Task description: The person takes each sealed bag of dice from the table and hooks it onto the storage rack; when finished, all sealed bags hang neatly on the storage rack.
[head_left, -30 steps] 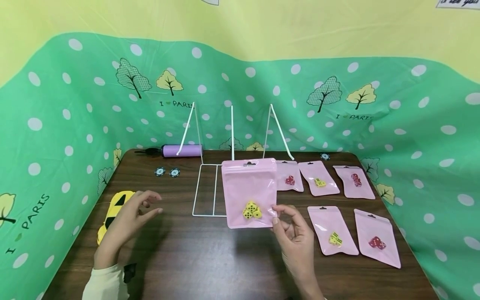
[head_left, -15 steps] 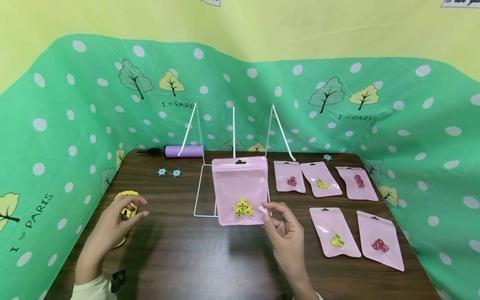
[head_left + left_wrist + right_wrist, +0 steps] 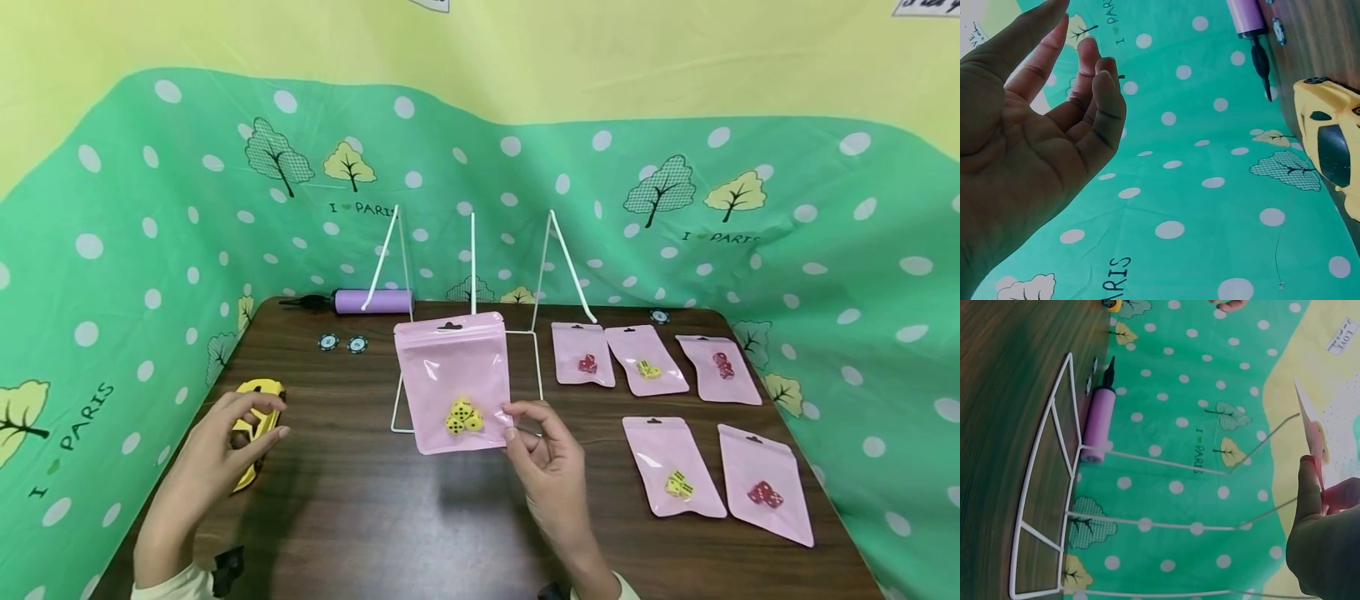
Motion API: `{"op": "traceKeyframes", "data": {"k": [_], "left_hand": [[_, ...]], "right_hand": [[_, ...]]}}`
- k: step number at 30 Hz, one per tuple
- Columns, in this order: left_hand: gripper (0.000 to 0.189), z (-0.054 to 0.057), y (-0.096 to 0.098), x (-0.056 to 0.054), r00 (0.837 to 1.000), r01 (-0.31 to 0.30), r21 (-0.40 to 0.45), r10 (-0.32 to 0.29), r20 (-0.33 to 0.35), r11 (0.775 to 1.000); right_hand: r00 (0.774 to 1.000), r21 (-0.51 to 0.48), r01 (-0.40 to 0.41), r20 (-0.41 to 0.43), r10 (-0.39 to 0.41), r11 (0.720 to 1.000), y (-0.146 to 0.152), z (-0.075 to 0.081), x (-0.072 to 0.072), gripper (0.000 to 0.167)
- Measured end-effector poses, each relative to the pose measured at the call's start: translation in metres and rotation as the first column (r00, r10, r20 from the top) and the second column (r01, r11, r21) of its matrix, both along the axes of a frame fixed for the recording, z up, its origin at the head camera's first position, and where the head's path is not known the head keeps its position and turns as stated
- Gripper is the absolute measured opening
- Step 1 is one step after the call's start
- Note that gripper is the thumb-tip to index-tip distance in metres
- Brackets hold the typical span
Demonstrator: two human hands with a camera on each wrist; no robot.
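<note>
My right hand [image 3: 551, 475] pinches the lower right edge of a pink zip bag [image 3: 453, 367] between thumb and fingers, holding it upright above the table. Yellow dice [image 3: 463, 417] show at the bottom of this bag. In the right wrist view the bag [image 3: 1311, 434] appears nearly edge-on. My left hand [image 3: 206, 467] hovers in the air with relaxed fingers and holds nothing. Beyond it lies a yellow toy car [image 3: 258, 417], partly hidden by the hand. Behind the held bag stands a white wire rack [image 3: 473, 258], its base partly covered.
To the right lie several pink bags, some with red dice [image 3: 767, 494] and some with yellow dice [image 3: 679, 484]. A purple hand pump [image 3: 373, 301] lies at the back left, near two poker chips [image 3: 357, 344]. Another chip [image 3: 659, 316] is at the back right.
My right hand has carried the bag leftward, in front of the rack. The left hand has drawn a little left and back, holding nothing throughout.
</note>
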State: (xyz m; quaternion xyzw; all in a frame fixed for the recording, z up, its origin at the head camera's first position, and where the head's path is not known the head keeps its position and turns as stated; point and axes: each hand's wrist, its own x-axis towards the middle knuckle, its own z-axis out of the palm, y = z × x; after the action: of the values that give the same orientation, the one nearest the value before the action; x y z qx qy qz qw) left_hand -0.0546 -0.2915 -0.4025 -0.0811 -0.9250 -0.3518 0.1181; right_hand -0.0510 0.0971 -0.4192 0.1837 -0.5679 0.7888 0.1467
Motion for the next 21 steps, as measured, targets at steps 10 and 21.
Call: {"op": "traceKeyframes", "data": {"k": [10, 21], "left_hand": [[0.025, 0.002, 0.001, 0.0, 1.0, -0.016, 0.006, 0.016, -0.013, 1.0], [0.02, 0.006, -0.001, -0.004, 0.999, -0.031, -0.005, 0.031, -0.023, 1.0]], "right_hand": [[0.999, 0.018, -0.033, -0.005, 0.033, 0.999, -0.023, 0.006, -0.008, 0.025], [0.997, 0.016, -0.071, 0.045, 0.07, 0.997, -0.04, 0.002, -0.014, 0.027]]}}
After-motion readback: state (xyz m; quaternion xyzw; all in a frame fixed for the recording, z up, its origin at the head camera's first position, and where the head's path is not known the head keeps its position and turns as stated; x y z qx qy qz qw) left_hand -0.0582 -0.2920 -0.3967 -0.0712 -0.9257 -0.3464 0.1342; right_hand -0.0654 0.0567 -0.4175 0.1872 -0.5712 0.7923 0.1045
